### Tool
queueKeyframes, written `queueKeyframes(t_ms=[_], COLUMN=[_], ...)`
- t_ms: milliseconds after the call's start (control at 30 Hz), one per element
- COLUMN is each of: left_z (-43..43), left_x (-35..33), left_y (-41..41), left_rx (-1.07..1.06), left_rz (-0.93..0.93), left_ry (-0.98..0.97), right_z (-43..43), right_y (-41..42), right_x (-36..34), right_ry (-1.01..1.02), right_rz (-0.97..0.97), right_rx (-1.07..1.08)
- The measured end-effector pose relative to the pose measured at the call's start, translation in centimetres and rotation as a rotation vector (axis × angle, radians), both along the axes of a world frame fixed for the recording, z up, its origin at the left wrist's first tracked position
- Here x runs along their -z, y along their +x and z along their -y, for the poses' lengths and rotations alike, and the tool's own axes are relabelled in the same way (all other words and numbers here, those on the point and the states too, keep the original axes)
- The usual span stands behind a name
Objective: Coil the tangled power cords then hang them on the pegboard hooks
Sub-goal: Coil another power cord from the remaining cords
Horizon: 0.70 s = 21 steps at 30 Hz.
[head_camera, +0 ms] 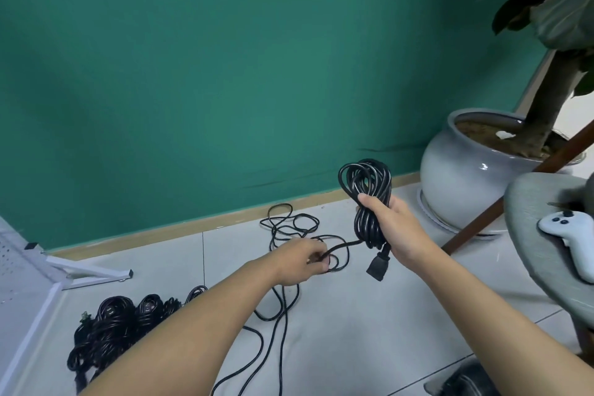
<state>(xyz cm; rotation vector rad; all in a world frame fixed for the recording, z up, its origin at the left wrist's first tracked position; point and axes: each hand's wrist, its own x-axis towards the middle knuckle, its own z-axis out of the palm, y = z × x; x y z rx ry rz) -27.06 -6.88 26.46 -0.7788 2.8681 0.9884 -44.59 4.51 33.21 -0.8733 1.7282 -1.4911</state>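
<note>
Cord coil (363,177), glossy black loops, in right hand (397,228)

Home room, potted plant (475,167), cushioned chair (533,228)

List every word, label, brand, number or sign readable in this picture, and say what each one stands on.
No readable text anywhere in this view.
Plug on the cord coiled in the right hand: any moulded marking is too small to read.
White controller on the chair: buttons only, no legible marks.
Pegboard: plain holes, no label.
</note>
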Motion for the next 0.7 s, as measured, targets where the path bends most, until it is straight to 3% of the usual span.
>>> queueKeyframes(t_ms=[67, 167, 333, 500, 700], left_z=[0.6, 0.7, 0.4, 0.2, 0.0], left_x=[-0.6, -2.4, -5.3, -6.7, -7.9], left_y=[0.3, 0.4, 0.5, 1.2, 1.4], left_rx=[-0.029, -0.03, 0.046, -0.002, -0.082], left_rz=[-0.028, -0.119, -0.372, -0.612, -0.735], left_ry=[0.032, -0.027, -0.323, -0.34, -0.219], right_z=[-0.1, -0.1, -0.2, -0.8, -1.7], right_y=[-0.6, -1.4, -1.0, 1.6, 2.0], right_x=[0.5, 1.0, 1.0, -0.2, -1.1], right_ry=[0.059, 0.119, 0.22, 0.174, 0.201], right_rz=[-0.197, -0.337, -0.506, -0.416, -0.212], right_rx=[0.071, 0.134, -0.071, -0.44, -0.654])
